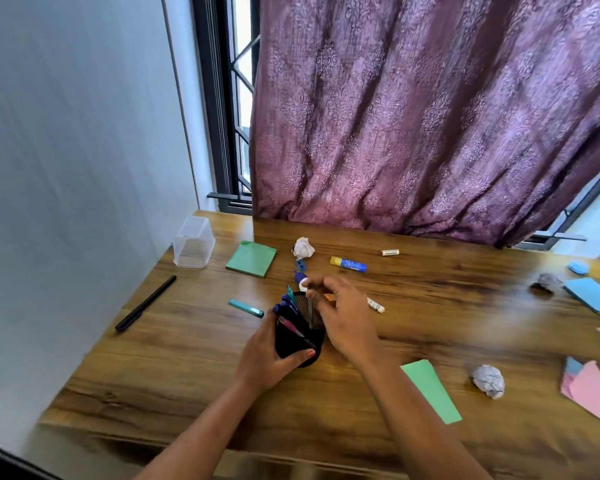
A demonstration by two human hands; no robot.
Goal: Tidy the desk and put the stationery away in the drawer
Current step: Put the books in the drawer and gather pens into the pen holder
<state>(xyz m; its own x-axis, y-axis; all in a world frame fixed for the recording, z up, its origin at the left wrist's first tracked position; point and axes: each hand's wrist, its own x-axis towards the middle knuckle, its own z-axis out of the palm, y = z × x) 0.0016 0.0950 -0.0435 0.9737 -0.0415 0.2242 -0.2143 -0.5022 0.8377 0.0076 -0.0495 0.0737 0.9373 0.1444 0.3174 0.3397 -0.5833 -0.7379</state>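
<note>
A black mesh pen holder stands tilted near the middle of the wooden desk, with several blue and pink pens sticking out of it. My left hand grips the holder from the left side. Just above its mouth, my right hand pinches a thin grey pen whose lower end is inside the holder. Loose stationery lies around: a black pen, a teal pen, a glue stick, a blue sharpener and a green sticky-note pad.
A clear plastic box sits upside down at the back left. Crumpled paper balls, a green paper strip, blue note pads and pink papers are scattered to the right. A purple curtain hangs behind the desk.
</note>
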